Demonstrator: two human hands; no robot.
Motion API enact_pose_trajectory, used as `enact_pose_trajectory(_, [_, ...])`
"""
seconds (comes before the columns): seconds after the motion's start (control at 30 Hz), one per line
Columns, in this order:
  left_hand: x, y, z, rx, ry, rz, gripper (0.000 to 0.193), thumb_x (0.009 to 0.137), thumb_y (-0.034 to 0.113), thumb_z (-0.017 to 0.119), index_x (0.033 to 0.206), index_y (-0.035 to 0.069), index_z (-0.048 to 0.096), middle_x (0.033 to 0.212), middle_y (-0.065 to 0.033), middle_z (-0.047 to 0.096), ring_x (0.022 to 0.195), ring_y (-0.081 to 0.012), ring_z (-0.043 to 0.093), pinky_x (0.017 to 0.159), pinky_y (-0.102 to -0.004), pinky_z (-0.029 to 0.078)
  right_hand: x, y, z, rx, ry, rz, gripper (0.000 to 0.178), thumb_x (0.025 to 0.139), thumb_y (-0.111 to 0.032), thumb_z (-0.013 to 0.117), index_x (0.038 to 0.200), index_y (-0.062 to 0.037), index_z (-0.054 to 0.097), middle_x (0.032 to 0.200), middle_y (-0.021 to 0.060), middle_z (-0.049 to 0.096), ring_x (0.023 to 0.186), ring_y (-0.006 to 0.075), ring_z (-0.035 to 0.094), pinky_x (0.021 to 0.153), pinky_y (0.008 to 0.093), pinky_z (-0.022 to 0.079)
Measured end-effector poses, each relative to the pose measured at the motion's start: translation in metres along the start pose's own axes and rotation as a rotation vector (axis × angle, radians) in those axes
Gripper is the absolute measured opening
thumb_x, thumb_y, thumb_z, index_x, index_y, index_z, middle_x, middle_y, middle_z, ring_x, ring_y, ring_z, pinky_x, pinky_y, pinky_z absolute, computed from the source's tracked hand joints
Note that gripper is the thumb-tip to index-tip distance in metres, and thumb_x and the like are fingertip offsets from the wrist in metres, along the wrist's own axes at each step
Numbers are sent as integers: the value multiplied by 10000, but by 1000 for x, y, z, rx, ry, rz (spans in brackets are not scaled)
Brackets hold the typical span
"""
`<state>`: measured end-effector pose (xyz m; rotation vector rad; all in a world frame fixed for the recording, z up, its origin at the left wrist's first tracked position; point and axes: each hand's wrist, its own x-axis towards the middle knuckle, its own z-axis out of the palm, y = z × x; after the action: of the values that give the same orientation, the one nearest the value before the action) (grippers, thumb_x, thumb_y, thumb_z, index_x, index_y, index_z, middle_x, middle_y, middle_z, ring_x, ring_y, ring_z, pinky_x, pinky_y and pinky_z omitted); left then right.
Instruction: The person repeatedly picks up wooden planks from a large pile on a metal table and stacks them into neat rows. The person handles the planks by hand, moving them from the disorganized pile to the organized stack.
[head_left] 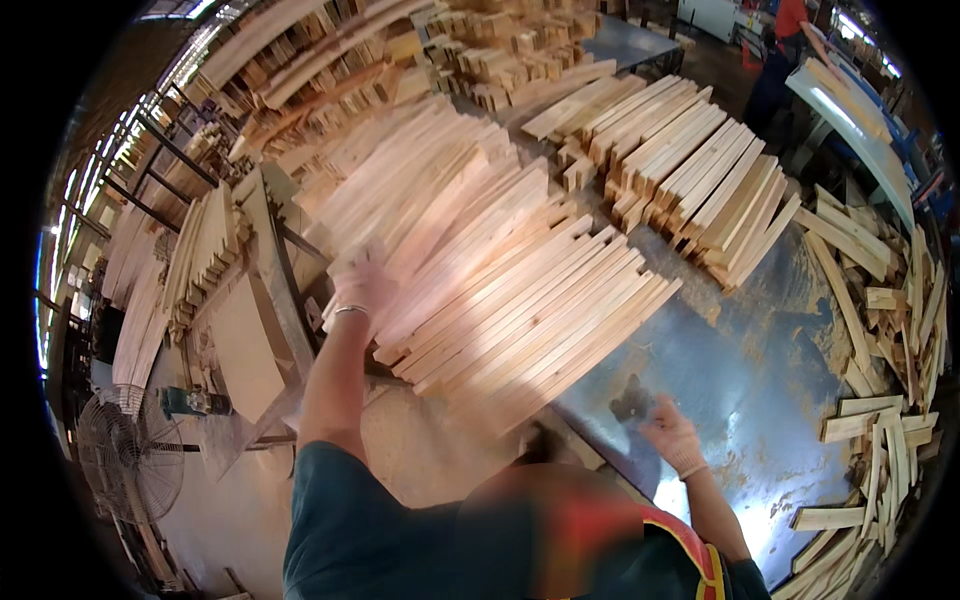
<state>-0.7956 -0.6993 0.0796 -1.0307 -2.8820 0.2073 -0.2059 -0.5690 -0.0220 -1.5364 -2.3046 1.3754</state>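
Up front, the person's left hand reaches forward on a nearly straight arm, palm down on the near left edge of a fanned stack of wooden slats. The hand is motion-blurred, and whether its fingers curl around a slat or only press on top cannot be told. A thin bracelet circles that wrist just behind the hand.

The right hand rests lower and nearer the body, fingers loosely spread and flat on the metal tabletop, holding nothing. It lies well apart from the slats, which sit up and to the left of it.

The slats are long, narrow, pale strips of raw timber with squared ends, laid side by side in overlapping layers that slant away from the left hand. Beyond them, farther from both hands, lies a second tidy stack of planks. The tabletop is dull grey sheet metal, scuffed and dusted with sawdust. To the right of the right hand, short offcuts lie in a loose jumble. A wire-caged floor fan stands below and left of the left arm.
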Motion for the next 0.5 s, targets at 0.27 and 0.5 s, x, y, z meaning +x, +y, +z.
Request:
enact_pose_trajectory(0.27, [-167,-18,104,-84,344,333,570,875,367,784,1363,100,656,1382,-176,619,1203,-402,610,1021,-579,491,80,-124,89,809,-323,345,625,930,-354,785,1409,-107,469,1154,59,681,828,133,638,739,322,589])
enact_pose_trajectory(0.5, [-197,3,169,-1663,-168,-729,490,968,545,701,1189,109,677,1296,-92,648,1154,-284,621,979,-473,528,84,-119,99,881,-303,335,608,928,-319,804,1408,-135,479,1110,31,678,844,129,632,737,320,577])
